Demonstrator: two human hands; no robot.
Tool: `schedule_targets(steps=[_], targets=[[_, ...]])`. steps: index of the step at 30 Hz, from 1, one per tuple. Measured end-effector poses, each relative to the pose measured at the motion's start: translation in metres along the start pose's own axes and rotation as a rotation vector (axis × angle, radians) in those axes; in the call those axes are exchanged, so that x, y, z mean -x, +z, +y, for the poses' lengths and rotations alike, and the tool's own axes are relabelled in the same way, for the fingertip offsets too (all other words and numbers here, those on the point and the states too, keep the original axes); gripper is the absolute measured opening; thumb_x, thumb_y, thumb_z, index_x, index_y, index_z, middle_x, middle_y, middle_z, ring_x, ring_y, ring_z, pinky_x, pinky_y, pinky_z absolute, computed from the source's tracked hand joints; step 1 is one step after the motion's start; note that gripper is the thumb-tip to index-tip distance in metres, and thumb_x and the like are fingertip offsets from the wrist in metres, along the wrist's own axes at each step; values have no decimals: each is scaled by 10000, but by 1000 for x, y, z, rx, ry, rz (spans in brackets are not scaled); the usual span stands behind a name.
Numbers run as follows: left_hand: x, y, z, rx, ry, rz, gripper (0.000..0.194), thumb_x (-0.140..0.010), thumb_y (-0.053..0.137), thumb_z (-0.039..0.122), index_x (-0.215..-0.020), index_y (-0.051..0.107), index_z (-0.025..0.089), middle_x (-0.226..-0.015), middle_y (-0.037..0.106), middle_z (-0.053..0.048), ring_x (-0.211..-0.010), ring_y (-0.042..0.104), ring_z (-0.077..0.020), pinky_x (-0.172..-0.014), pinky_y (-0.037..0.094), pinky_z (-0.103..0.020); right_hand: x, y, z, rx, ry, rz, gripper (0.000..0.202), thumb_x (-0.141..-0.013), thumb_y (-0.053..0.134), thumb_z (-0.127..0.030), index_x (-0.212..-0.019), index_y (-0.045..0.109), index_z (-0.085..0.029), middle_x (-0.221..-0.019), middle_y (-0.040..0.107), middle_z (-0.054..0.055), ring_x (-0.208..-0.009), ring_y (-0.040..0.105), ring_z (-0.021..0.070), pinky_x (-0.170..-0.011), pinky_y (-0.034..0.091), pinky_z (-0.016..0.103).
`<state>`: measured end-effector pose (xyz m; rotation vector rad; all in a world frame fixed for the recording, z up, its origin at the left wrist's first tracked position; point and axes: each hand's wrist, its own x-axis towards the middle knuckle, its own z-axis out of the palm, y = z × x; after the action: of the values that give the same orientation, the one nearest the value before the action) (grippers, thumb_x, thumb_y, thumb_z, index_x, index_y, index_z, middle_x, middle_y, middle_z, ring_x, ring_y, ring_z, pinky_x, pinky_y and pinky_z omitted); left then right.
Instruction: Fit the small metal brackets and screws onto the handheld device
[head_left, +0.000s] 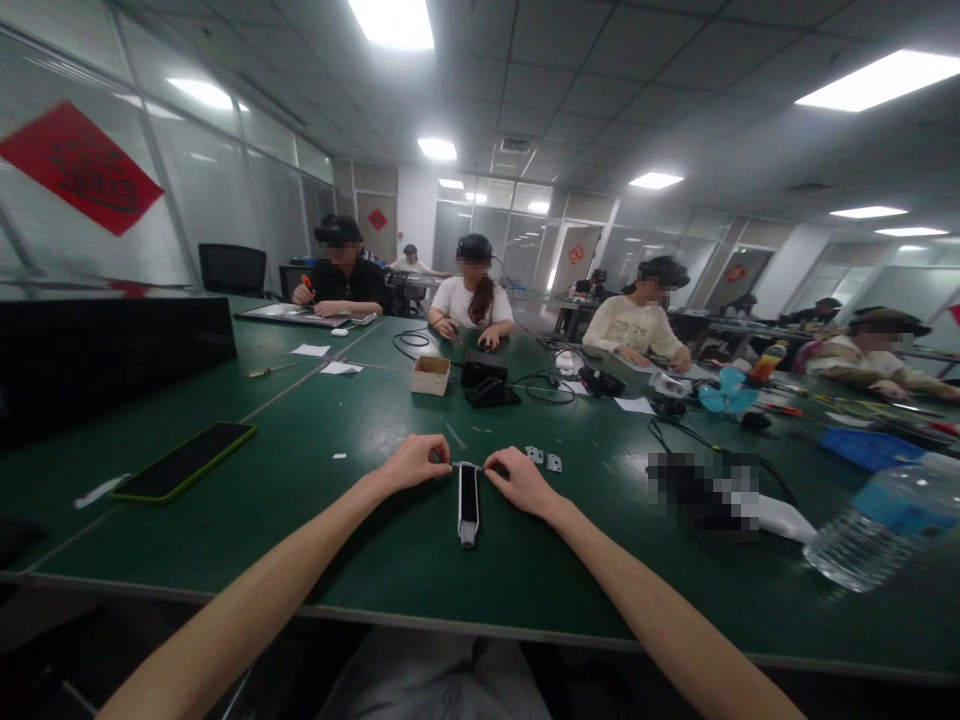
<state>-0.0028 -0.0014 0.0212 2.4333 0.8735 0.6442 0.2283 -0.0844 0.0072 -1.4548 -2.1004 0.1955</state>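
A slim, long object (468, 505), black on top with white edges and a greyish near end, lies on the green table (360, 560) pointing toward me. I cannot make out its kind. Left of its far end, my left hand (417, 462) is closed, thumb and forefinger pinched together. My right hand (522, 480) mirrors it on the right side, fingertips also pinched. Something thin seems to show by both sets of fingertips at the far end, too small to name. Just beyond my right hand lie two small metal plates (553, 463).
On the left lies a phone (187, 460) with a green edge, near a large black panel (112, 360). A small box (430, 376) stands ahead. On the right are a water bottle (874, 530), a blue tray (870, 448) and cables. Several people sit across the table.
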Motion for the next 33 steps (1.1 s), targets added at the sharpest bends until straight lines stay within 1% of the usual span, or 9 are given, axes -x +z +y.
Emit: schedule_targets(steps=[4,7,13,18,22,26,30,33], targets=[[0,-1,3,-18,5,3,116,-694,600,187,-807,621,176,-799,666,9,-656,591,-118,-623,446,-215,0,-1,-1,-1,-2,-11,100,-861,542,-203,-878,639,-185,-882,645,43,-835,550,178,-735,450,319],[0,0,4,-25,15,18,132,-682,582,154,-807,620,176,-793,664,15,-638,584,-111,-627,446,-213,0,-2,-3,2,-8,-17,112,-864,532,-198,-882,642,-185,-884,648,45,-838,548,182,-741,452,325],[1,0,3,-28,31,11,112,-740,585,227,-829,622,170,-811,664,-1,-662,586,-122,-623,447,-219,0,-4,-7,-10,11,-27,114,-866,537,-202,-895,646,-189,-898,650,49,-846,553,183,-737,458,327],[1,0,3,-47,64,0,115,-761,577,213,-846,641,167,-804,667,5,-635,577,-110,-627,438,-217,-1,-2,-5,-19,-16,-9,110,-847,548,-159,-882,648,-186,-874,657,47,-842,548,183,-757,460,332],[0,1,2,-61,75,9,121,-771,588,228,-859,646,169,-813,672,5,-636,577,-111,-627,436,-219,-1,-1,-4,-35,-20,13,104,-849,548,-169,-883,645,-183,-873,652,46,-830,551,181,-741,463,331],[-1,3,-1,-76,74,-11,125,-783,588,243,-866,647,171,-830,678,1,-649,585,-118,-628,440,-224,-1,-1,-4,-42,-37,42,101,-847,555,-172,-888,646,-183,-878,654,48,-842,559,183,-756,465,339],[0,2,0,-84,66,-26,130,-785,595,249,-877,647,174,-852,680,-2,-666,595,-125,-625,442,-226,-2,-6,3,-8,-15,84,121,-860,538,-193,-915,645,-180,-916,661,61,-878,564,195,-783,466,357],[0,1,2,-90,64,-20,130,-789,591,254,-873,646,171,-845,678,-3,-657,595,-124,-621,440,-227,-2,-10,13,94,19,85,144,-862,532,-201,-942,650,-181,-957,659,73,-919,556,211,-816,454,379]])
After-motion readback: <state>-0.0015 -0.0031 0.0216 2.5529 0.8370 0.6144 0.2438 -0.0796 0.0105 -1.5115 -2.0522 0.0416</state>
